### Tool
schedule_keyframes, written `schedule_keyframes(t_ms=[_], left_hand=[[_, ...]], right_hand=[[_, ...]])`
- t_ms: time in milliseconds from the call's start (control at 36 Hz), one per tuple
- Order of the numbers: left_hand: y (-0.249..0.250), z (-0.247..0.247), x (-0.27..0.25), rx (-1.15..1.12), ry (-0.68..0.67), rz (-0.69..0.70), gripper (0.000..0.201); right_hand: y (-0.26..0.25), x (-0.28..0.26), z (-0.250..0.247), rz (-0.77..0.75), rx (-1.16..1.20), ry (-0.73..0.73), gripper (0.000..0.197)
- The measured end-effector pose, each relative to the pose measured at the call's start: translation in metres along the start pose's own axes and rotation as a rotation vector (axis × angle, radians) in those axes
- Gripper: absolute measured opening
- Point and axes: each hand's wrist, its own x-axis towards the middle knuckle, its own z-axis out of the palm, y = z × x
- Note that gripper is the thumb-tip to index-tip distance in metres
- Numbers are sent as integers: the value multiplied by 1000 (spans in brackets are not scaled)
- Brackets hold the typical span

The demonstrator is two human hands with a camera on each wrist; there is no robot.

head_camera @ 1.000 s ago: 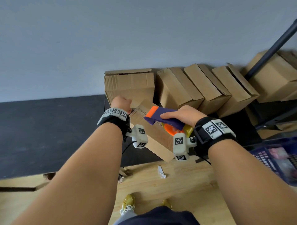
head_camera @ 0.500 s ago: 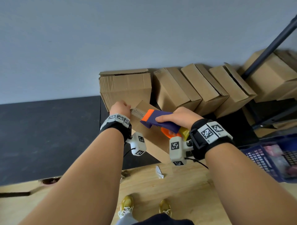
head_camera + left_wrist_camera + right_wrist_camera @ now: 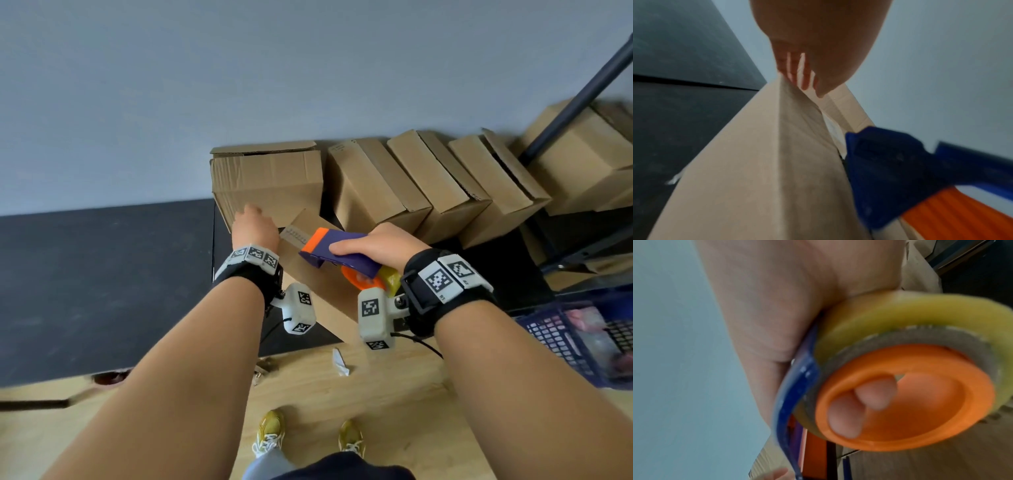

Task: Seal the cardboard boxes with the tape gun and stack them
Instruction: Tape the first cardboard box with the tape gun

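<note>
A cardboard box (image 3: 322,291) leans tilted at the black table's edge. My left hand (image 3: 255,228) grips its far upper corner, and its fingers (image 3: 797,73) curl over the edge of the box (image 3: 756,162) in the left wrist view. My right hand (image 3: 376,245) holds the purple and orange tape gun (image 3: 337,248) against the box top. A short strip of tape (image 3: 294,236) shows between the gun's nose and my left hand. In the right wrist view my fingertips (image 3: 846,418) sit inside the orange hub (image 3: 920,402) of the yellowish tape roll (image 3: 890,318).
A box with a loose top flap (image 3: 270,181) stands against the wall, and several closed boxes (image 3: 435,178) lean in a row to its right. A dark slanted pole (image 3: 575,102) and a blue crate (image 3: 582,339) are on the right. The black table (image 3: 102,274) stretches left above a wooden floor with a paper scrap (image 3: 340,363).
The view has shifted slightly. Both hands keep their holds, and the tape gun has hardly moved on the box top.
</note>
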Motion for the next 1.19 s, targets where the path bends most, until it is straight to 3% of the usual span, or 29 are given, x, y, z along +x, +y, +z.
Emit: schedule_keyframes(t_ms=[111, 194, 278, 472, 556, 667, 750, 944, 1083, 1194], left_hand=[[0, 1, -18, 96, 9, 404, 35], [-7, 10, -29, 245, -118, 522, 35], [-17, 18, -34, 403, -232, 523, 52], [-16, 18, -54, 601, -271, 480, 69], [-13, 16, -53, 598, -299, 434, 70], [-14, 18, -49, 588, -304, 382, 62], [-11, 17, -48, 593, -303, 358, 65], [-6, 23, -58, 614, -257, 319, 70], [2, 28, -82, 583, -131, 283, 72], [3, 40, -103, 470, -36, 404, 56]], right_hand=[[-2, 2, 0, -20, -59, 23, 56], [-3, 6, -1, -13, -82, 19, 62], [-4, 5, -3, -4, -68, -29, 59], [-2, 4, -2, -4, -118, -19, 64], [0, -1, -6, -14, -138, -18, 63], [10, -15, -25, -11, -186, -80, 47], [23, -22, -41, -10, -187, -85, 49], [57, -36, -62, 34, -203, -74, 50], [73, -40, -57, 20, -204, -37, 53], [80, -39, -54, 11, -163, -29, 59]])
